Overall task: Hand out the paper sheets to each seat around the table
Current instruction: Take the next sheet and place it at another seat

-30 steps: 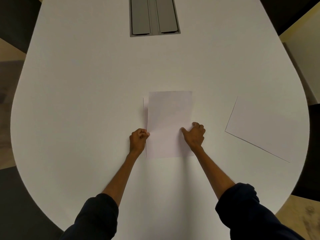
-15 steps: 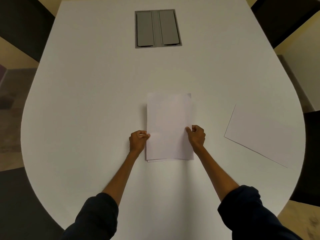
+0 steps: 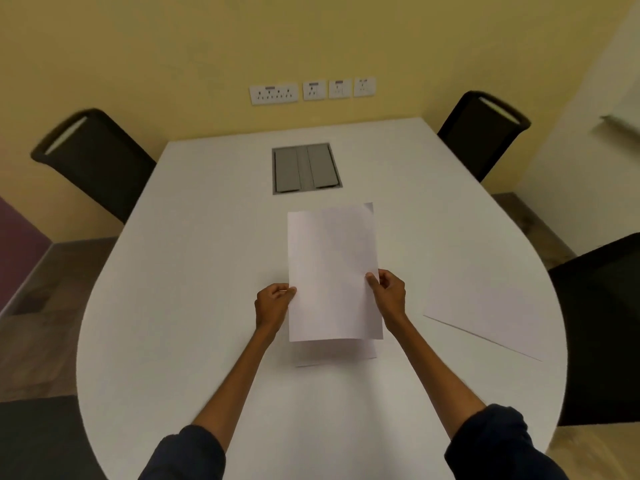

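I hold a white paper sheet (image 3: 330, 271) lifted over the middle of the white table (image 3: 180, 289). My left hand (image 3: 273, 304) pinches its left edge and my right hand (image 3: 389, 292) pinches its right edge. Under it, the lower end of more paper (image 3: 336, 353) lies flat on the table; how many sheets, I cannot tell. Another single sheet (image 3: 485, 303) lies on the table at the right, in front of the right-hand chair (image 3: 602, 306).
A grey cable box (image 3: 306, 168) is set into the table's far middle. Black chairs stand at the far left (image 3: 93, 161) and far right (image 3: 483, 133). Wall sockets (image 3: 311, 90) line the yellow wall behind. Dark flooring lies at the lower left.
The top sheet has come up off the pile between both hands. My view has tilted up, so the chairs and wall now show.
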Demonstrator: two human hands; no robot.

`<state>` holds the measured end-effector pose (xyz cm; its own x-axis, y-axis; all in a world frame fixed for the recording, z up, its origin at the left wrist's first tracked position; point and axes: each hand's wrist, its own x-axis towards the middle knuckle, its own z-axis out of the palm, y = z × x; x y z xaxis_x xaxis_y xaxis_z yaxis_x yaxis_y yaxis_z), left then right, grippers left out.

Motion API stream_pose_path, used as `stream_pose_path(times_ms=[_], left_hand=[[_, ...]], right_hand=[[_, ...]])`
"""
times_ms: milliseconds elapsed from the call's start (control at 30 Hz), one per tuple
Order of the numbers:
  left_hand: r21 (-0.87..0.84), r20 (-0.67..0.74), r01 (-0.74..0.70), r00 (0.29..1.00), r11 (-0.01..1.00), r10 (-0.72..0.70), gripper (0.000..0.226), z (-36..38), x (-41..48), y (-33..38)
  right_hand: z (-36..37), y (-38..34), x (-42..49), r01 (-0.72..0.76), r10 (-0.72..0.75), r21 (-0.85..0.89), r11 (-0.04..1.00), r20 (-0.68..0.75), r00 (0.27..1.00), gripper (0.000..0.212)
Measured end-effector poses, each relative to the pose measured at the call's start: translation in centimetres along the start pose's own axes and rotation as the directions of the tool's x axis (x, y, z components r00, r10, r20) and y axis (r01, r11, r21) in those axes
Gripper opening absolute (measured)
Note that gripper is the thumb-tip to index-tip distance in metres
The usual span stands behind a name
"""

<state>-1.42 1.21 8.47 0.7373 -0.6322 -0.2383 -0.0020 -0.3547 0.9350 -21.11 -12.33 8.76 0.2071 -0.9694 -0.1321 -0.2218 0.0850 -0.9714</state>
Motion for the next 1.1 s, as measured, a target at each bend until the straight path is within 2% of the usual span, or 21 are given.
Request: stream_pose_path(times_ms=[67, 167, 367, 500, 600, 700, 900, 1100], left_hand=[[-0.052, 0.055, -0.041, 0.998, 0.998, 0.044, 0.033, -0.3, -1.3, 1.4], [-0.08, 0.084, -0.112, 0.989, 0.99, 0.119, 0.037, -0.7, -3.5, 3.1], [-0.124, 0.164, -0.22, 0.957, 0.968, 0.238, 0.022, -1.9, -8.6, 4.6], [-0.166, 0.243, -0.254, 0.926, 0.953, 0.289, 0.015, -2.4, -12.7, 4.6], [-0.172, 0.386, -0.244, 0.875, 0.954, 0.293, 0.009, -0.9, -16.4, 5.1], [-0.153, 0.487, -0.245, 0.824, 0.957, 0.289, 0.013, 1.9, -19.6, 5.5], [-0.163, 0.605, -0.303, 0.721, 0.939, 0.338, 0.025, 8.3, -25.4, 6.3], [-0.201, 0.705, -0.358, 0.593, 0.912, 0.388, 0.023, 16.0, -31.9, 7.6]], right_hand=[[-1.3, -1.5, -1.5, 0.031, -0.031, 0.046, 0.998, -0.014, 0.999, 0.023], [-3.3, -3.1, -4.2, 0.059, -0.055, 0.109, 0.992, -0.039, 0.998, 0.023], [-7.3, -4.7, -11.0, 0.123, -0.1, 0.159, 0.98, -0.146, 0.984, 0.023], [-10.4, -4.7, -15.9, 0.19, -0.152, 0.132, 0.973, -0.252, 0.956, 0.021], [-13.1, -4.5, -19.7, 0.21, -0.159, 0.126, 0.969, -0.332, 0.93, 0.021], [-16.7, -3.8, -23.3, 0.216, -0.149, 0.128, 0.968, -0.398, 0.905, 0.019], [-25.1, -1.8, -28.5, 0.206, -0.083, 0.159, 0.966, -0.558, 0.825, 0.013], [-34.1, 0.2, -31.6, 0.219, -0.021, 0.216, 0.951, -0.665, 0.747, 0.012]])
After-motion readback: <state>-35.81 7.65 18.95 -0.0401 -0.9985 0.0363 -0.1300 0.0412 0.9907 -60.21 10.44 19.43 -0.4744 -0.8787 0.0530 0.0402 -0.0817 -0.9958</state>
